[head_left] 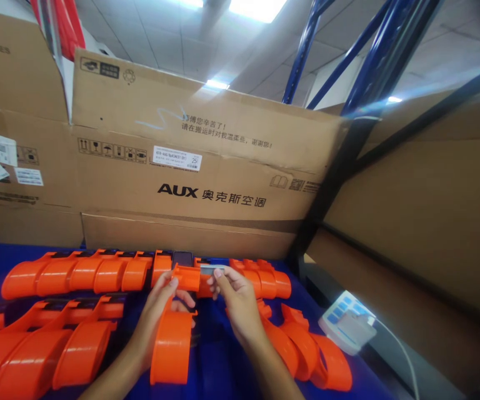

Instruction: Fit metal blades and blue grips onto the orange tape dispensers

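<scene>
My left hand [159,305] is closed around the upper arm of an orange plastic part [171,347] whose wide curved band hangs below the fingers. In my right hand [235,297], thumb and fingers pinch a thin grey strip [210,269]. The strip's left end meets the right end of the orange part's upper arm; whether it sits inside or only against it I cannot tell. Behind my hands stands another orange part [162,264], beside a dark rectangular object [182,259].
Rows of similar orange parts [81,355] lie on the blue surface [219,361], left and right of my hands. A white power strip [346,322] with a plugged-in adapter and cable is at right. Cardboard panels [206,222] and a blue rack post [340,150] stand behind.
</scene>
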Demonstrator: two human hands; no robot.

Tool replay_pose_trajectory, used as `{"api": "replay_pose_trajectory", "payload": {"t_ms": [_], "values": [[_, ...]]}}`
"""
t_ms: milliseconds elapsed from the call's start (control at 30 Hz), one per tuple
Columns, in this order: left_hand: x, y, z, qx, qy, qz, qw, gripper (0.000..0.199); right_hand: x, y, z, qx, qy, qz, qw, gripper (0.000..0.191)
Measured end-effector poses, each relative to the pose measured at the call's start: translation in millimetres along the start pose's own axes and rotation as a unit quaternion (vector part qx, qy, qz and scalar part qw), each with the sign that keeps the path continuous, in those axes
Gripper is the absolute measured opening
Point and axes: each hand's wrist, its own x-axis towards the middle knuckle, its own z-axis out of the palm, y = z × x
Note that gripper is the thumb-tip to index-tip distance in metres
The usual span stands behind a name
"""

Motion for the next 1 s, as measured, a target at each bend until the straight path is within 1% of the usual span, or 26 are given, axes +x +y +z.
{"api": "replay_pose_trajectory", "payload": {"t_ms": [200, 367, 567, 633, 733, 833, 900, 1000], "values": [[-2, 3, 0.6, 0.005, -0.013, -0.002, 1.000, 0.050, 1, 1, -1, -0.020, -0.025, 0.003, 0.999, 0.033], [-1, -1, 0.3, 0.048, -0.009, 0.051, 0.998, 0.051, 0, 3, 0, -0.073, -0.043, -0.021, 0.996, 0.038], [0, -5, -0.7, 0.087, -0.016, 0.079, 0.993, 0.051, -9, 6, 4, -0.152, -0.026, -0.053, 0.987, 0.046], [0, -7, -2.3, 0.106, -0.021, 0.091, 0.990, 0.047, -12, 4, 6, -0.180, -0.041, -0.059, 0.981, 0.048], [0, -11, -6.5, 0.138, -0.044, 0.112, 0.983, 0.042, -14, -1, 8, -0.207, -0.087, -0.071, 0.972, 0.047], [1, -13, -11.3, 0.155, -0.066, 0.111, 0.979, 0.037, -15, -8, 6, -0.216, -0.120, -0.084, 0.965, 0.046], [2, -13, -13.2, 0.167, -0.070, 0.106, 0.978, 0.034, -16, -11, 4, -0.233, -0.134, -0.090, 0.959, 0.046], [3, -10, -11.9, 0.169, -0.061, 0.108, 0.978, 0.035, -17, -13, 2, -0.278, -0.146, -0.106, 0.944, 0.045]]}}
